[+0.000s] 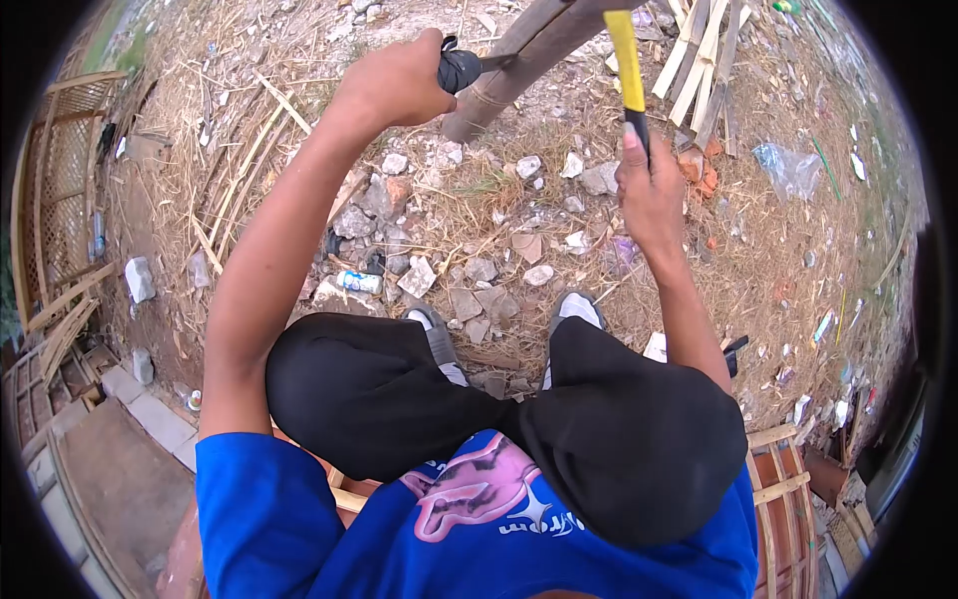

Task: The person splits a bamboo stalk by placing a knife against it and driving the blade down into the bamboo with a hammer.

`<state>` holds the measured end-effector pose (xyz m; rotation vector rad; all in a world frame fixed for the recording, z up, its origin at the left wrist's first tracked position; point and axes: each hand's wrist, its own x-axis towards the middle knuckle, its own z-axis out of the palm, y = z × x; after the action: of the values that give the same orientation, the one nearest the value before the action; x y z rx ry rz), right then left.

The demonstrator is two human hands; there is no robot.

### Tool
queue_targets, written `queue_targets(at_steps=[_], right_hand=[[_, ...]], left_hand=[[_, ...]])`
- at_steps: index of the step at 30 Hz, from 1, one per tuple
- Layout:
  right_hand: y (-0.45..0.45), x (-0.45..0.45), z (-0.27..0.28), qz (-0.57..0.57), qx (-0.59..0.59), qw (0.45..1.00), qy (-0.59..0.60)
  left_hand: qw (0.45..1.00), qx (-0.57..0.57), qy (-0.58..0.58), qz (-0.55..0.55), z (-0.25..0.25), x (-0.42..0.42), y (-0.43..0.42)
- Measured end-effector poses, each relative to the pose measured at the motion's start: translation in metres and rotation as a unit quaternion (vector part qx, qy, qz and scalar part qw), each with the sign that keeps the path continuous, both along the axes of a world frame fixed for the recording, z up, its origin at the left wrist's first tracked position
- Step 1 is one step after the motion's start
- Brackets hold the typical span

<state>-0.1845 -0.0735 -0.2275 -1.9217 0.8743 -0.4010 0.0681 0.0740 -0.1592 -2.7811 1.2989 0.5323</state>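
Observation:
My left hand (pixel 394 85) is wrapped round the black-bound grip of a knife (pixel 459 70). Its short visible blade meets the side of a thick bamboo pole (pixel 529 52), which slants up and out of the top of the view. On the other side of the pole, my right hand (pixel 654 190) grips the black end of a yellow-and-black tool handle (pixel 626 65). That handle points upward, and its far end lies at the frame edge, so the tool's head is hidden.
Broken stones (pixel 384 200) and dry straw cover the ground before my shoes. Split bamboo strips (pixel 704 65) lie at upper right, near a clear plastic bag (pixel 788 170). A crushed can (pixel 359 283) rests among the stones. Woven bamboo frames (pixel 65 190) stand at left.

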Motion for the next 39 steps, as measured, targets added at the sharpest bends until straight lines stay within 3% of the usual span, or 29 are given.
queue_targets(at_steps=[2,4,8,9,10,12,15,18,24,26,28,30,33,34,35,36,38,39], right_hand=[[-0.019,0.009,0.054,-0.023,0.05,0.986,-0.16],[-0.029,0.017,0.091,-0.051,0.086,0.935,-0.339],[0.011,0.014,-0.026,-0.055,0.112,0.972,-0.197],[0.021,0.007,-0.048,0.068,0.009,0.987,0.143],[0.036,-0.005,-0.082,0.058,0.005,0.996,0.074],[0.039,-0.01,-0.073,0.093,0.08,0.981,0.149],[0.044,-0.016,-0.067,0.049,0.047,0.994,0.084],[0.025,0.005,-0.027,0.004,0.057,0.998,0.012],[0.024,0.012,-0.055,0.04,-0.008,0.997,0.06],[0.008,0.013,-0.017,0.045,0.002,0.996,0.073],[-0.01,0.019,0.03,-0.003,0.053,0.998,-0.03],[-0.023,0.022,0.075,-0.019,0.096,0.967,-0.237],[0.0,0.032,0.036,-0.072,0.084,0.897,-0.427],[0.02,0.025,-0.008,-0.07,0.116,0.936,-0.325],[0.032,0.014,-0.054,-0.003,0.026,0.999,-0.027],[0.041,0.005,-0.105,0.048,-0.031,0.998,0.024],[0.04,0.009,-0.064,0.107,0.052,0.978,0.169],[0.039,0.017,-0.058,0.098,0.045,0.985,0.138]], left_hand=[[1.0,0.002,0.004,-0.006,0.001,-0.002,-0.003],[1.0,0.014,0.007,-0.011,0.004,-0.003,-0.005],[1.0,0.016,0.012,0.0,0.005,-0.004,-0.005],[1.0,0.013,0.006,0.001,0.003,-0.001,-0.006],[1.0,0.012,0.0,0.0,0.001,-0.001,-0.005],[1.0,-0.009,-0.016,0.008,-0.001,0.003,-0.001],[1.0,0.0,-0.002,0.0,-0.004,-0.009,0.002],[1.0,0.011,0.012,0.014,-0.001,-0.003,0.0],[1.0,0.01,0.003,0.019,0.001,0.0,0.0],[1.0,0.015,0.006,0.02,0.0,-0.001,0.001],[1.0,0.007,0.009,0.014,-0.005,0.0,0.001],[1.0,0.005,0.012,0.013,-0.004,0.001,0.002],[1.0,0.016,0.017,0.016,-0.001,0.0,0.001],[0.999,0.021,0.019,0.018,-0.001,-0.001,0.001],[0.999,0.026,0.016,0.019,0.0,0.0,-0.001],[0.999,0.023,0.014,0.02,-0.002,-0.001,0.001],[0.999,0.012,0.002,0.032,-0.007,0.003,0.006],[0.999,0.008,-0.004,0.038,-0.004,0.009,0.007]])
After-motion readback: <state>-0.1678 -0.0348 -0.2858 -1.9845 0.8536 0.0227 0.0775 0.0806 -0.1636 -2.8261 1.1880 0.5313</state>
